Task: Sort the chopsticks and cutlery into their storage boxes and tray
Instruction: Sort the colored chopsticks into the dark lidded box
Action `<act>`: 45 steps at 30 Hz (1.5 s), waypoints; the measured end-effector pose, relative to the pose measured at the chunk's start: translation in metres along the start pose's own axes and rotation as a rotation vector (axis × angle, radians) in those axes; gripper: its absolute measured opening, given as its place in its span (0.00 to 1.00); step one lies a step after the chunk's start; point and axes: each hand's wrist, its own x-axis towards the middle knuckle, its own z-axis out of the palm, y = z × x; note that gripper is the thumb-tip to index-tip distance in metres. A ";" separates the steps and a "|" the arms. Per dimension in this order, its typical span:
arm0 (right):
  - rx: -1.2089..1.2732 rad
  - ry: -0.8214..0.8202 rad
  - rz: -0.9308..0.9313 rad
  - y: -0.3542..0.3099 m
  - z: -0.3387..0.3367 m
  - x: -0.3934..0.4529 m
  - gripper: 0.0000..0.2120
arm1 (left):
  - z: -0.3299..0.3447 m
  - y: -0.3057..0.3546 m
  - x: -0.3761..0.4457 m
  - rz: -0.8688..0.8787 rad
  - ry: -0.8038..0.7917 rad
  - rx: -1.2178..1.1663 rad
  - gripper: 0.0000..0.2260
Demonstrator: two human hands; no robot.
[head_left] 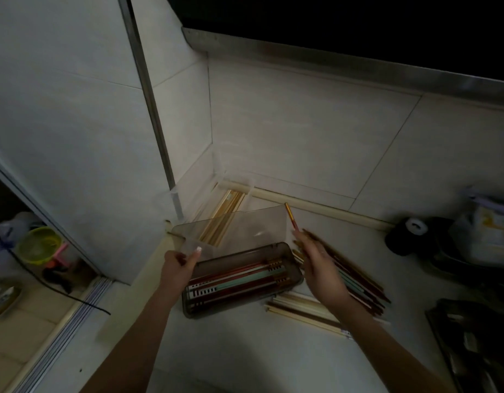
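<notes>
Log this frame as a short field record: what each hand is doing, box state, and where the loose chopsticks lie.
left hand: holds the raised smoky lid
right hand: pinches a red-gold chopstick, tip up
brown box: open, coloured chopsticks inside
clear box: in the corner, pale chopsticks inside
loose dark chopsticks: counter, right of brown box
loose pale chopsticks: counter, in front

The dark tray (477, 344) at four o'clock is cut by the edge, its contents too dim to tell, and the right hand (318, 262) hides part of the loose chopsticks (358, 282).
</notes>
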 end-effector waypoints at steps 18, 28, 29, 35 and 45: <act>-0.417 -0.203 0.071 -0.037 0.067 0.013 0.13 | -0.003 0.023 -0.032 0.375 0.466 0.167 0.18; -0.476 -0.339 0.104 -0.035 0.083 0.021 0.14 | -0.002 0.028 -0.045 0.723 0.334 0.429 0.09; -0.454 -0.288 0.110 -0.032 0.078 0.021 0.14 | 0.002 0.027 -0.045 0.766 0.263 0.476 0.09; -0.280 0.083 0.429 0.021 0.033 0.015 0.06 | 0.030 0.022 -0.040 0.787 -0.251 0.756 0.11; -0.406 -0.058 0.563 0.091 0.006 -0.024 0.05 | 0.049 0.013 -0.028 0.585 -0.420 0.716 0.15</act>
